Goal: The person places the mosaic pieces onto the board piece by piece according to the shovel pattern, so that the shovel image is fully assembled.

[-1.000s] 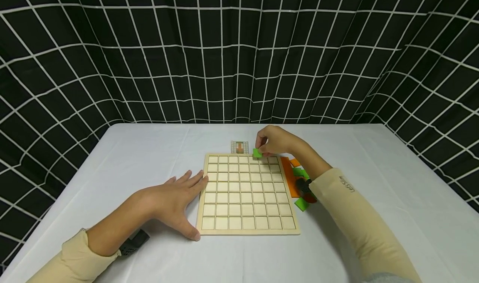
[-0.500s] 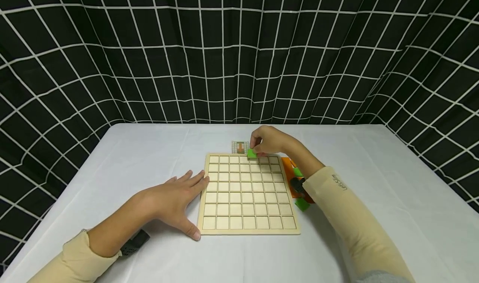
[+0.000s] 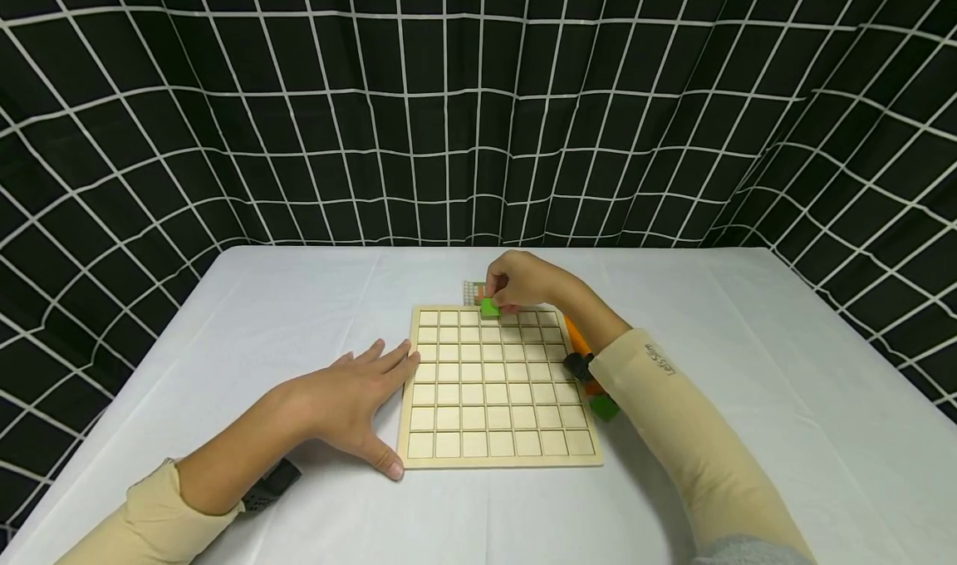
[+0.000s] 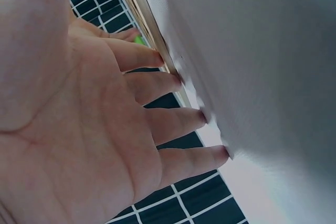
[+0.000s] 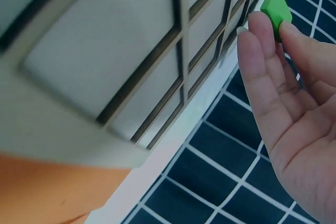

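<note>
Between thumb and fingers my right hand [image 3: 525,279] pinches a small green square tile [image 3: 489,308]. In the head view the tile overlaps the far edge of a wooden grid board [image 3: 499,468], near its middle. The right wrist view shows the green tile [image 5: 276,12] held by one corner above the board's cells. My left hand [image 3: 347,405] lies spread along the board's left edge, fingertips at the rim and thumb at the near left corner. In the left wrist view the left hand's fingers [image 4: 178,119] are straight, their tips on the white cloth and the board's side.
Behind the board lies a small printed grid card [image 3: 470,292], partly covered by the right hand. Orange pieces [image 3: 577,336] and a green tile [image 3: 604,407] lie along the board's right side, partly hidden under the right forearm. A black gridded curtain [image 3: 478,116] hangs behind the table.
My right hand has moved left along the board's far edge with the green tile, now covering part of the card. The right forearm hides more loose pieces. My left hand has stayed in place.
</note>
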The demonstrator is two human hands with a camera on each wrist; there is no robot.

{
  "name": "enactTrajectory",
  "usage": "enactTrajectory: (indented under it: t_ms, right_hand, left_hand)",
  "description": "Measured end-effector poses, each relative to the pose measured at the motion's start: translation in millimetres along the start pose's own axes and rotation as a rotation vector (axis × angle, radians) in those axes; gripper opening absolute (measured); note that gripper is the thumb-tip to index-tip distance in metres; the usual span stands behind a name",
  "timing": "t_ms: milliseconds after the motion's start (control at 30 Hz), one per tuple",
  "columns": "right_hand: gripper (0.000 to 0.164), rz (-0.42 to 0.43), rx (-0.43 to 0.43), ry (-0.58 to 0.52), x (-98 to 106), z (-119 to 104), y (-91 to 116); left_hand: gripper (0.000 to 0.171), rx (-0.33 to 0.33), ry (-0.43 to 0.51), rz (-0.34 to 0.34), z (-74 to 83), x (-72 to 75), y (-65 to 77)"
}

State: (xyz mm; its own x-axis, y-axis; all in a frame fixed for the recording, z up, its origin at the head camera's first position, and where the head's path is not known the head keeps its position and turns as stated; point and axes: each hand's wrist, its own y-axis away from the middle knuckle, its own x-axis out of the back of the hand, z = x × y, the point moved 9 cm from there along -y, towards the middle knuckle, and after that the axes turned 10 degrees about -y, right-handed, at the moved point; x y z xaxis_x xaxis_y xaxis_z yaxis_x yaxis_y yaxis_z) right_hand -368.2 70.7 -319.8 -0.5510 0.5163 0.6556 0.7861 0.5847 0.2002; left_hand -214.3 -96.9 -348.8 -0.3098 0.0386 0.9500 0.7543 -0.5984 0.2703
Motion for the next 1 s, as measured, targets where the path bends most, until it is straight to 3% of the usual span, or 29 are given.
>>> enactTrajectory:
  t_ms: [300, 500, 733, 1000]
  right_hand:
    - [0.007, -0.014, -0.017, 0.068, -9.3, -6.7, -9.0]
    - [0.008, 0.019, -0.01, 0.12, -8.9, -10.3, -10.9]
    - [0.008, 0.063, 0.027, 0.262, -9.8, -17.4, -12.8]
    - [0.009, 0.058, 0.042, 0.34, -19.0, -25.6, -17.5]
  left_hand:
    - [0.137, 0.006, 0.006, -0.012, -0.5, -0.8, 0.5]
    - [0.137, 0.006, 0.008, -0.014, -0.6, -0.3, 0.4]
    - [0.137, -0.001, 0.007, -0.016, 0.9, 0.1, -0.7]
    - [0.137, 0.006, 0.007, -0.019, -0.8, -0.2, 0.2]
